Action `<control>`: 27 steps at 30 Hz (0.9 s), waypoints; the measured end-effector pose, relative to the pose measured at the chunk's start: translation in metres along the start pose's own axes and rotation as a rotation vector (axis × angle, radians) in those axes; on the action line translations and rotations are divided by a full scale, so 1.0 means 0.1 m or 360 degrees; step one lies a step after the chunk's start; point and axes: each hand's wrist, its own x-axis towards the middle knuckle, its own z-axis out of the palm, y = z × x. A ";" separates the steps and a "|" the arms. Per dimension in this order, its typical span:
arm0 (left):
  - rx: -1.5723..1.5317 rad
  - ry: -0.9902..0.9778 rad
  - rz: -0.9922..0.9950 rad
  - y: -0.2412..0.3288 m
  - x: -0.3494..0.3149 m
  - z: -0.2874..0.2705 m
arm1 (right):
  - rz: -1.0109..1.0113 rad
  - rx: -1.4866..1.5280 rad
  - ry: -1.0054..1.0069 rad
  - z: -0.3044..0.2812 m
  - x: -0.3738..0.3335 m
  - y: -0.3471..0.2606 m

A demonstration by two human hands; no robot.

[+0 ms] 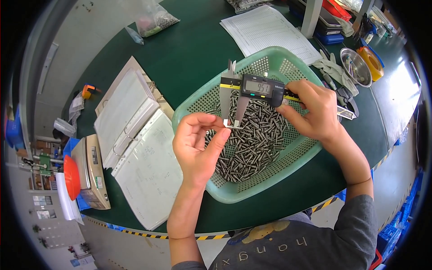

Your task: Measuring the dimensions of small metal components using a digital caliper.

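Holding a small metal pin [228,126] pinched between thumb and forefinger, the left hand [198,146] sets it between the jaws of a digital caliper [252,90]. The right hand [312,110] grips the caliper's beam, fingers closed. Both hover above a green basket [234,191] of metal pins [252,144] on the green worktop [189,49], an open binder [135,135] left.

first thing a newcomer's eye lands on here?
Dead centre: a digital caliper held over a green perforated basket heaped with small metal pins. The right hand grips the caliper's body, while the left hand holds one pin between its lower jaws. To the left on the dark green table lies an open ring binder.
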 end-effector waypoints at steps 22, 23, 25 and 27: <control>0.1038 -0.0277 0.0050 0.17 0.04 -0.09 | -0.0038 -0.0091 0.0050 0.01 -0.01 0.02; 0.1792 -0.0462 0.0228 0.17 0.04 -0.11 | -0.0041 -0.0100 0.0052 0.01 -0.02 0.03; 0.2034 -0.0504 0.0236 0.12 -0.04 -0.07 | -0.0012 -0.0123 0.0019 0.01 -0.02 0.01; 0.2532 -0.0620 0.0204 0.07 -0.11 -0.05 | 0.0021 -0.0141 -0.0021 0.01 -0.01 -0.01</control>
